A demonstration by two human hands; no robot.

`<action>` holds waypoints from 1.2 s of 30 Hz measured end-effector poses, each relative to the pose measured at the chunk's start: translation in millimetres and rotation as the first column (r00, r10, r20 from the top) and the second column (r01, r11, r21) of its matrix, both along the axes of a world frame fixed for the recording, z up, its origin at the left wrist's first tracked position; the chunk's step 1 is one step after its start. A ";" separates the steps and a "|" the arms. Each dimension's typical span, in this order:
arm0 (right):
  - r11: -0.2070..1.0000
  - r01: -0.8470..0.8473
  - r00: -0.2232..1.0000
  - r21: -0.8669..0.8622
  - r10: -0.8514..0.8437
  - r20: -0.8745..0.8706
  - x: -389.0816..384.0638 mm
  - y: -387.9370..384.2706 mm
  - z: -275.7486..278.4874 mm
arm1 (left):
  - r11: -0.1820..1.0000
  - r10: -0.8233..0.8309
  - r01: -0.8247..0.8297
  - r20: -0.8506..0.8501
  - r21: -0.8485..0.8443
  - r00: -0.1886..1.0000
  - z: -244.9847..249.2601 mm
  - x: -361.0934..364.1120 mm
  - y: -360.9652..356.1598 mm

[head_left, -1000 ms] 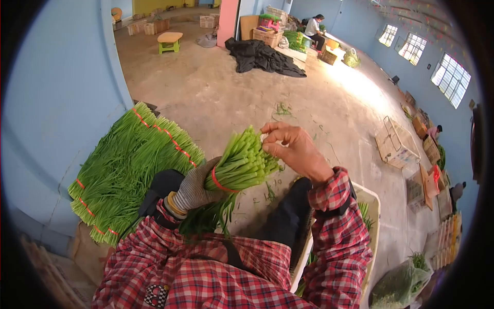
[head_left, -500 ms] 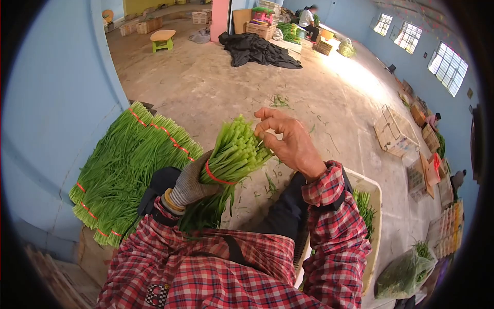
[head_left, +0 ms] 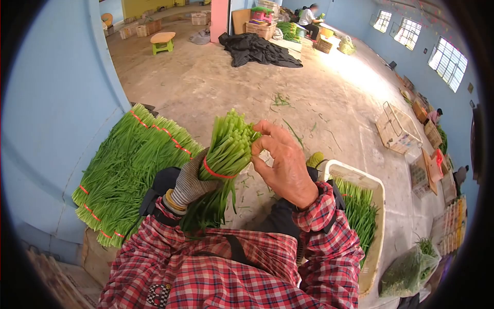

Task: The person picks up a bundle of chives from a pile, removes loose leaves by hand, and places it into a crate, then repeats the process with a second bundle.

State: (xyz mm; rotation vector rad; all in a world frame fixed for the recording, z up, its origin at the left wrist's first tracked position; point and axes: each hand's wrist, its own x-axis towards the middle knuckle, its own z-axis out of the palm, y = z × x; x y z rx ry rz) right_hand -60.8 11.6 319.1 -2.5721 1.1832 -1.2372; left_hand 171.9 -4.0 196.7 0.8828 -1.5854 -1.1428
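Observation:
My left hand (head_left: 193,180), in a grey knitted glove, is closed around a bundle of garlic chives (head_left: 229,141), just below a red band (head_left: 218,175). The bundle stands tilted, with pale cut ends up and dark leaves hanging down. My bare right hand (head_left: 285,165) is beside the upper stems on the right, fingers bent and apart, fingertips touching or very close to the cut ends. On the left lies a large pile of banded chives (head_left: 134,165). More chives (head_left: 357,211) lie in a cream plastic crate (head_left: 380,226) by my right leg.
Loose green scraps (head_left: 280,100) litter the concrete floor. A blue wall (head_left: 56,103) rises close on the left. Farther off are a black cloth (head_left: 257,50), a small stool (head_left: 162,41) and a white crate (head_left: 399,129). A plastic bag of greens (head_left: 409,273) sits at right. Other people work far away.
My right hand has moved slightly down and left along the bundle. A long green strand now shows right of my hand. The bundle has turned more upright, and more of the cream crate shows.

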 end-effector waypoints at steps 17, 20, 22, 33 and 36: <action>0.298 0.786 0.616 -0.542 -0.462 0.638 -212.5 -72.7 152.9 | 0.997 -0.065 0.067 0.069 -0.031 0.996 14.6 0.5 5.7; 0.055 0.893 0.239 -0.447 -0.899 0.366 -243.2 -111.3 109.3 | 0.995 -0.073 0.080 0.122 -0.056 0.990 19.5 0.6 7.2; 0.184 0.904 0.300 -0.386 -0.916 0.265 -224.7 -110.7 84.9 | 0.993 -0.048 0.068 0.194 -0.098 0.980 20.1 -2.4 5.2; 0.971 -0.109 0.994 0.215 0.102 0.045 -25.1 -27.1 13.5 | 0.992 -0.033 0.058 0.216 -0.109 0.976 17.8 -6.7 7.9; 0.962 -0.090 0.995 0.257 0.076 0.066 -20.5 -24.4 10.3 | 0.993 -0.031 0.059 0.248 -0.106 0.968 20.7 -4.2 10.9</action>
